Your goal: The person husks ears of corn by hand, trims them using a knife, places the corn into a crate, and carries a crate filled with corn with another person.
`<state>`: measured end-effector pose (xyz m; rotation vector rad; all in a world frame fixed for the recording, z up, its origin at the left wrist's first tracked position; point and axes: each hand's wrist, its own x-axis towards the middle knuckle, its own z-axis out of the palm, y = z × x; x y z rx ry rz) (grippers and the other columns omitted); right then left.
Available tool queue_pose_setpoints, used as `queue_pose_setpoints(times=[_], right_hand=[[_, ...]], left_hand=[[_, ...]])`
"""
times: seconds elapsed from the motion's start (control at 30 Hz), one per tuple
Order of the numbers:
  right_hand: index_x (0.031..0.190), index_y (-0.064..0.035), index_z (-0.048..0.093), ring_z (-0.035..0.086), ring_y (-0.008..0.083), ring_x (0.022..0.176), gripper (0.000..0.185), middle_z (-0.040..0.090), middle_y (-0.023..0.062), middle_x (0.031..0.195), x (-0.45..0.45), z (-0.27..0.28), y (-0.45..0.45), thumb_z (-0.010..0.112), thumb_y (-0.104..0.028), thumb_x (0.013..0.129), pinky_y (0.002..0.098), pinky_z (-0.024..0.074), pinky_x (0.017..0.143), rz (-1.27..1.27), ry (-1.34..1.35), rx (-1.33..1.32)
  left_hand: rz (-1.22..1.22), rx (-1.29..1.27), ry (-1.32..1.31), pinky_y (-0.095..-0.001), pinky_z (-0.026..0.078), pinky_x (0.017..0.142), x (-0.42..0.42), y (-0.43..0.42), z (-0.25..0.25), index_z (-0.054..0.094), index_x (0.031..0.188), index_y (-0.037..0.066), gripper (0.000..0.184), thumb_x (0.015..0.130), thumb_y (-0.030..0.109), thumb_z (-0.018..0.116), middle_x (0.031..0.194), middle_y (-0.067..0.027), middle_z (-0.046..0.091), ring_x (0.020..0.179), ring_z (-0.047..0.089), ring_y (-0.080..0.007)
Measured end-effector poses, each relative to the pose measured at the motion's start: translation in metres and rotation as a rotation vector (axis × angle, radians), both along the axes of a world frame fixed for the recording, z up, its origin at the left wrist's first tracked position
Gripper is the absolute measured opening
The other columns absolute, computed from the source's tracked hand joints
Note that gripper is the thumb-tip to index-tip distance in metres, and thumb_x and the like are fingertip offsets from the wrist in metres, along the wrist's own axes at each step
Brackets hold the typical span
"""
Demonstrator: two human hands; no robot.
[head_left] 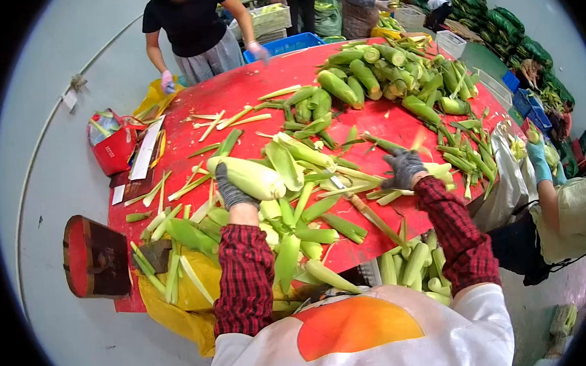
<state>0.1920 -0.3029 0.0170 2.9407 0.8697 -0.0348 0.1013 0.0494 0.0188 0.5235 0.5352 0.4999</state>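
My left hand (232, 189), in a grey glove, is closed around a pale green ear of corn (247, 177) with only its inner husk on. My right hand (403, 168), gloved alike, is over the table at the right with its fingers apart, beside a pale ear of corn (440, 174). A blurred tan piece (420, 138) shows just above it. Between my hands, a long tool with a wooden handle (372, 213) lies among loose husks (307, 209). Stripped ears (413, 269) lie in a container below the table edge.
A heap of unpeeled corn (374, 79) covers the far right of the red table (228, 150). At left are a red bag (113, 143), a brown box (97, 256) and yellow sacking (180, 301). Co-workers stand across (192, 29) and at right (573, 215).
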Motion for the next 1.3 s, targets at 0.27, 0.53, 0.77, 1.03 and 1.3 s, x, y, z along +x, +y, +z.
queue_pose_setpoints(times=[0.27,0.53,0.77,1.03,1.3], right_hand=[[0.084,-0.0066,0.061,0.057,0.0306,0.082,0.041,0.060,0.0157,0.085,-0.014,-0.108,0.081,0.054,-0.043,0.068,0.0388,0.0455,0.069,-0.291,0.371,0.141],[0.096,-0.0053,0.052,0.047,0.0112,0.046,0.021,0.051,0.0031,0.062,-0.039,-0.098,0.061,0.054,-0.014,0.077,0.0245,0.0397,0.042,-0.301,0.907,1.186],[0.091,-0.0086,0.052,0.056,0.0215,0.064,0.026,0.054,0.0051,0.077,-0.115,0.036,0.061,0.063,-0.016,0.068,0.0323,0.0454,0.054,0.406,0.084,0.871],[0.093,-0.0092,0.054,0.055,0.0254,0.059,0.032,0.053,0.0090,0.076,-0.154,0.052,0.068,0.063,-0.021,0.065,0.0347,0.0429,0.050,0.410,-0.001,0.620],[0.087,-0.0092,0.054,0.056,0.0247,0.063,0.028,0.053,0.0090,0.077,-0.157,0.034,0.076,0.066,-0.013,0.062,0.0325,0.0461,0.053,0.396,0.052,0.734]], left_hand=[[-0.068,0.023,-0.030,-0.0428,0.047,0.071,-0.030,-0.005,-0.016,0.046,0.105,0.012,0.052,0.065,0.040,0.064,0.093,-0.0106,0.053,0.080,0.054,-0.0273],[-0.182,1.126,-0.003,-0.0286,0.045,0.074,-0.058,-0.039,0.010,0.040,0.109,0.003,0.063,0.058,0.016,0.074,0.095,-0.0088,0.053,0.084,0.053,-0.0170],[-0.447,1.432,-0.119,-0.0298,0.045,0.077,-0.083,-0.068,0.009,0.038,0.113,0.001,0.071,0.057,0.023,0.076,0.099,-0.0106,0.053,0.087,0.054,-0.0169],[-0.508,1.637,-0.145,-0.0297,0.047,0.073,-0.113,-0.083,-0.009,0.046,0.104,0.000,0.065,0.055,0.030,0.076,0.089,-0.0095,0.057,0.079,0.058,-0.0204],[-0.654,1.540,0.028,-0.0322,0.045,0.076,-0.129,-0.084,-0.009,0.045,0.105,-0.001,0.069,0.056,0.035,0.075,0.093,-0.0145,0.055,0.086,0.055,-0.0226]])
